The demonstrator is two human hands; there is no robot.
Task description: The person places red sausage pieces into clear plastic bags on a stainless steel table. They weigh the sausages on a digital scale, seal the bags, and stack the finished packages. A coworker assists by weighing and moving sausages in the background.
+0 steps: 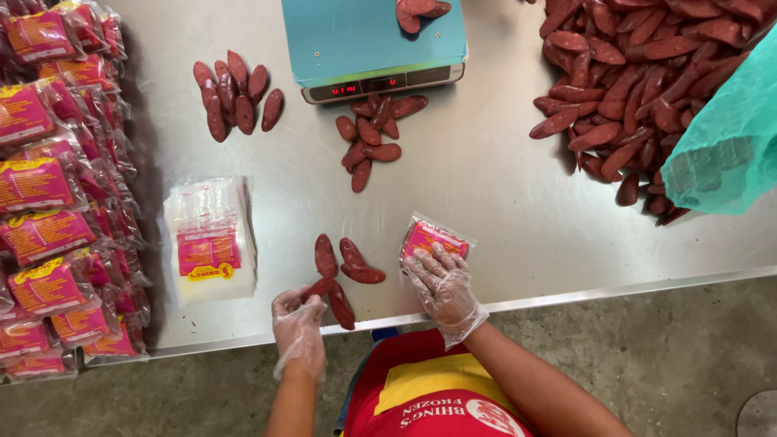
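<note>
My left hand, in a clear plastic glove, grips the end of a dark red sausage near the table's front edge. Two more sausages lie just beyond it. My right hand, also gloved, rests on a clear plastic pouch with a pink label, fingers spread over it. A stack of empty labelled pouches lies to the left of my hands.
A blue-topped scale with sausages on it stands at the back. Sausage groups lie near it, a large heap at right beside green mesh. Filled packs pile at left on the steel table.
</note>
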